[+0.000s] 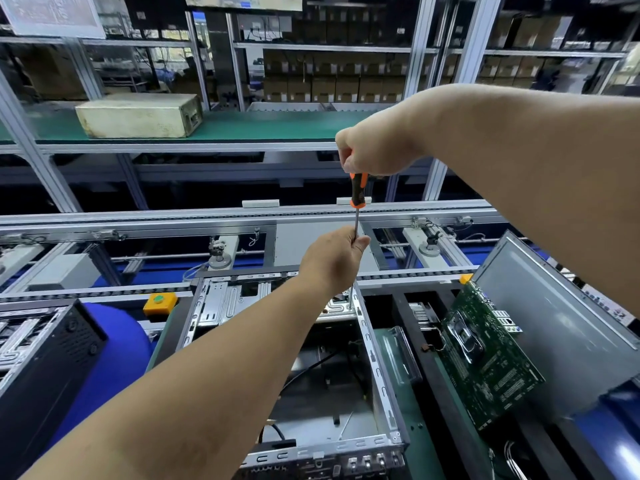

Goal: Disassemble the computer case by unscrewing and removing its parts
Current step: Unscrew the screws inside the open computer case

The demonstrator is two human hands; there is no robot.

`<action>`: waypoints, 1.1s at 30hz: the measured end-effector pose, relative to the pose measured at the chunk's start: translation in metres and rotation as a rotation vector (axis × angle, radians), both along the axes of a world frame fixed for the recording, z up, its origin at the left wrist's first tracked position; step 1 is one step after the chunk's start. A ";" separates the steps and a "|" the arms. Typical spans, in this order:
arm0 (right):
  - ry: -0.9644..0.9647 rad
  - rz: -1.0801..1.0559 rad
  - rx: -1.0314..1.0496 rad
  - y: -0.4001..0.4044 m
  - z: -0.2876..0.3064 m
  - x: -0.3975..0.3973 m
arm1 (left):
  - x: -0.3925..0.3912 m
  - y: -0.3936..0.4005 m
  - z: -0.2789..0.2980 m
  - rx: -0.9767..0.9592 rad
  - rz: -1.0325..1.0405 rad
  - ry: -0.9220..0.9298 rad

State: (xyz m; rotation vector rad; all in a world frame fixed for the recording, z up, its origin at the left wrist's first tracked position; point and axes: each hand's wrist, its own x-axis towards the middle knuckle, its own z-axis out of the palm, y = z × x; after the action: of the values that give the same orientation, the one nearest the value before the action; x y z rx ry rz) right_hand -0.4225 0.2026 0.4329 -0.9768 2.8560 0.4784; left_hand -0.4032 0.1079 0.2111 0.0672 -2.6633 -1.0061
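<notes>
An open metal computer case (379, 372) lies on the bench in front of me, its inside bare with a few black cables. A screwdriver (357, 194) with an orange-and-black handle stands upright over the case's far right corner, its tip down near the drive bracket (225, 301). My right hand (375, 147) grips the top of the handle. Lower down, my left hand (334, 259) pinches the steel shaft between thumb and fingers. The screw under the tip is too small to make out.
A green motherboard (485, 358) leans against a grey side panel (554, 327) at the right. Another black case (41, 368) sits at the left, next to a blue drum (117, 358). A yellow button box (160, 303) and conveyor rails lie beyond. A beige box (138, 114) rests on the green shelf.
</notes>
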 end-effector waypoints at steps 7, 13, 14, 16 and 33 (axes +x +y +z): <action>-0.251 -0.083 -0.230 -0.001 0.001 -0.008 | 0.002 -0.001 -0.001 0.079 0.006 0.037; 0.067 -0.020 -0.071 -0.006 -0.009 0.006 | 0.000 0.000 -0.004 0.034 0.052 0.058; 0.133 0.001 -0.007 -0.006 -0.010 0.008 | 0.000 0.001 -0.004 0.030 0.054 0.060; 0.233 0.057 0.110 -0.006 -0.012 0.008 | 0.000 0.002 -0.004 0.025 0.059 0.066; -0.139 -0.009 -0.102 0.006 0.002 0.007 | 0.004 -0.003 0.010 -0.019 -0.040 -0.021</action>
State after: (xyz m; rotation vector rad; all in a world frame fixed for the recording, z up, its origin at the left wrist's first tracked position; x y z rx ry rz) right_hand -0.4159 0.2084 0.4349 -0.9712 2.7817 0.2556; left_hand -0.3987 0.1050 0.2212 0.0210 -2.7024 -0.9977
